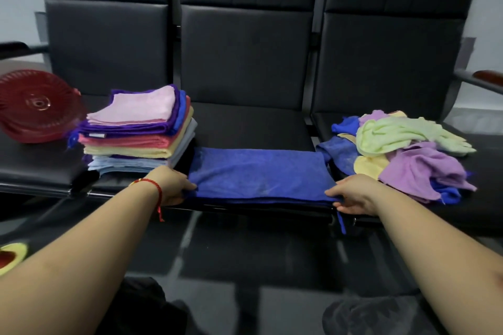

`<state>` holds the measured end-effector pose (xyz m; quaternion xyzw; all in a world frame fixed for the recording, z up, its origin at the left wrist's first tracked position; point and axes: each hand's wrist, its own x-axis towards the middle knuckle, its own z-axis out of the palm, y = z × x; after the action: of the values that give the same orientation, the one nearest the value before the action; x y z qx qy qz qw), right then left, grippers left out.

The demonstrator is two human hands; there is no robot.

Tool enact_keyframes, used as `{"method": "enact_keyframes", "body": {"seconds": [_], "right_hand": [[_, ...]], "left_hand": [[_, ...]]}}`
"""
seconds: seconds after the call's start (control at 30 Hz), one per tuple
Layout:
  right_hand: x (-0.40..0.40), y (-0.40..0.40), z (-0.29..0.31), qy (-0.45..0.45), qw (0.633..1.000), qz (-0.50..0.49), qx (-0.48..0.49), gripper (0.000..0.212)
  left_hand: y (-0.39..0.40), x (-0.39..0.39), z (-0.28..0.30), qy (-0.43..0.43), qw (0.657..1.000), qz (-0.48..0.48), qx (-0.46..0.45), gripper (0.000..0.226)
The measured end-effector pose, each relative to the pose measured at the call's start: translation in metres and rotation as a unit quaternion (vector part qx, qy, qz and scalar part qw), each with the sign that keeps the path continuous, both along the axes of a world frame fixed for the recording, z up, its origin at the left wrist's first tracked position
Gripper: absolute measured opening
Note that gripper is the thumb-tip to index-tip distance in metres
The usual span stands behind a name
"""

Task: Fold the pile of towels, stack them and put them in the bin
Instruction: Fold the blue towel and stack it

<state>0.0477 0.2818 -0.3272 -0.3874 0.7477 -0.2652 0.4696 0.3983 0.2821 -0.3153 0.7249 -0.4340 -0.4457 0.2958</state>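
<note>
My left hand (170, 185) and my right hand (351, 196) each pinch a near corner of a blue towel (258, 174) lying flat, folded into a long strip, on the middle seat of a row of black chairs (245, 62). The left fingers curl over the towel's left end at the seat's front edge; the right thumb sits on top of the right end with the fingers tucked beneath, and a small tag or thread of the same blue hangs down just below that hand. A red string bracelet (152, 185) circles my left wrist. Just beside the towel's left end, on the gap between the left and middle seats, stands a stack of folded towels (138, 133): pink on top, then purple and blue, coral, pale yellow, and light blue and grey at the bottom, its edges roughly squared. To the left of that stack, on the left seat, a dark red slatted bin (38, 109) lies tipped on its side, its round base facing me. On the right seat, close to the towel's right end, lies a loose pile of unfolded towels (402, 149), with a pale green one on top, lilac ones toward the front, and yellow and blue ones showing at the edges. The glossy dark floor (245, 253) below reflects the chairs.
</note>
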Motion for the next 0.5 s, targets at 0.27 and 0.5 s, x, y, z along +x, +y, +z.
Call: {"method": "enact_keyframes", "body": {"seconds": [0.27, 0.5], "right_hand": [[0.015, -0.004, 0.0, 0.105, 0.993, 0.052, -0.019, 0.021], [0.009, -0.014, -0.003, 0.132, 0.984, -0.002, -0.119, 0.018]], "left_hand": [[0.004, 0.002, -0.002, -0.101, 0.994, -0.028, 0.021, 0.03], [0.005, -0.009, -0.007, 0.008, 0.999, -0.019, 0.04, 0.011]]}}
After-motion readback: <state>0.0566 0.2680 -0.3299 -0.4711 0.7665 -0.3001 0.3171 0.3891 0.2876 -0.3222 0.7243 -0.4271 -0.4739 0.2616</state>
